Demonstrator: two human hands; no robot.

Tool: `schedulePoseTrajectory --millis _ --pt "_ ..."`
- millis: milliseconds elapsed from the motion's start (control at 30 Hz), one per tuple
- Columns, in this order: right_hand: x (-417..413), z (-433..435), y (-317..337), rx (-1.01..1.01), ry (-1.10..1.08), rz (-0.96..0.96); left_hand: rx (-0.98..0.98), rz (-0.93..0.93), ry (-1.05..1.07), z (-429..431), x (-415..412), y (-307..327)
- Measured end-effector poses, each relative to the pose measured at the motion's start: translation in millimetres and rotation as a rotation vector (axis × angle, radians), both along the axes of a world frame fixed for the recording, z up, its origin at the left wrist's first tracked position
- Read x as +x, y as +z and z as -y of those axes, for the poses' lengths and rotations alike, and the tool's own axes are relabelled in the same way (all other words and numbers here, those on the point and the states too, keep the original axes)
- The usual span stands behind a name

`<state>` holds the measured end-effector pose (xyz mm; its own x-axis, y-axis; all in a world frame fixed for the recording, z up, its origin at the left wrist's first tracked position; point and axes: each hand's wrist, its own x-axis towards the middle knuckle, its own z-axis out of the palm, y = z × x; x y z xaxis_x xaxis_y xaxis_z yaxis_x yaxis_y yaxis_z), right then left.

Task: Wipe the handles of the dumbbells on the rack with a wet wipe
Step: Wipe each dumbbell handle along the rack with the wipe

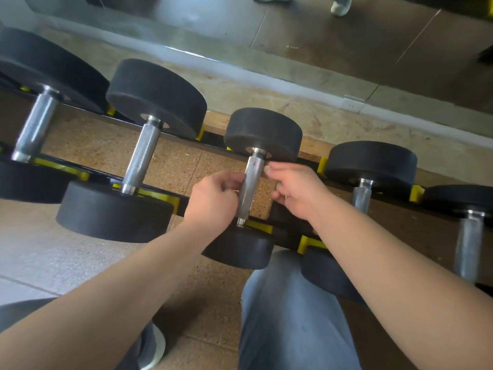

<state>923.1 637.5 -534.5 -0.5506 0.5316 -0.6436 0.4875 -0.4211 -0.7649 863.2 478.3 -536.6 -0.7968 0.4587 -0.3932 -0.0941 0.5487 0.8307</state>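
Several black dumbbells with knurled steel handles lie across a black and yellow rack [285, 237]. The middle dumbbell [262, 132] has its handle [250, 182] between my hands. My left hand [213, 201] curls its fingers against the left side of that handle. My right hand [296, 190] sits just right of the handle and pinches a small white wet wipe [266, 169] at its fingertips, beside the handle's upper part. Most of the wipe is hidden by my fingers.
Larger dumbbells [157, 97] lie to the left and smaller ones [370, 161] to the right on the same rack. A wall mirror [320, 36] runs along the floor behind. My jeans-clad knee [288, 311] is just below the rack's front rail.
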Motion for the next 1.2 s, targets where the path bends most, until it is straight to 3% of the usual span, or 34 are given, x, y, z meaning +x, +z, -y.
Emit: schedulePoseTrajectory --millis 67,133,200,267,400,633,867,933,1067,1200 --pt "3 1 -2 0.133 0.092 0.039 -0.007 0.001 -0.003 0 1 1" --pt "15 9 -6 0.27 0.395 0.213 -0.004 0.0 -0.002 0 1 1" --pt "28 19 -11 0.264 0.627 0.317 -0.007 -0.004 0.003 0 1 2" --pt "31 22 -11 0.215 0.538 0.276 -0.015 -0.004 0.006 0 1 2" --pt "25 19 -18 0.042 0.086 0.12 -0.028 -0.016 -0.009 -1 2 3" --pt "28 21 -13 -0.212 0.08 0.089 -0.03 -0.058 -0.003 -1 2 3" --pt "-4 10 -8 -0.074 -0.153 -0.042 -0.032 -0.066 -0.019 0 0 2" --pt "0 9 -8 0.085 -0.052 0.008 -0.03 -0.055 -0.024 0 0 0" --pt "34 27 -13 0.299 0.456 0.187 -0.037 -0.085 -0.02 -2 0 -1" --pt "39 36 -17 0.561 0.43 0.095 -0.061 -0.086 -0.019 -3 1 2"
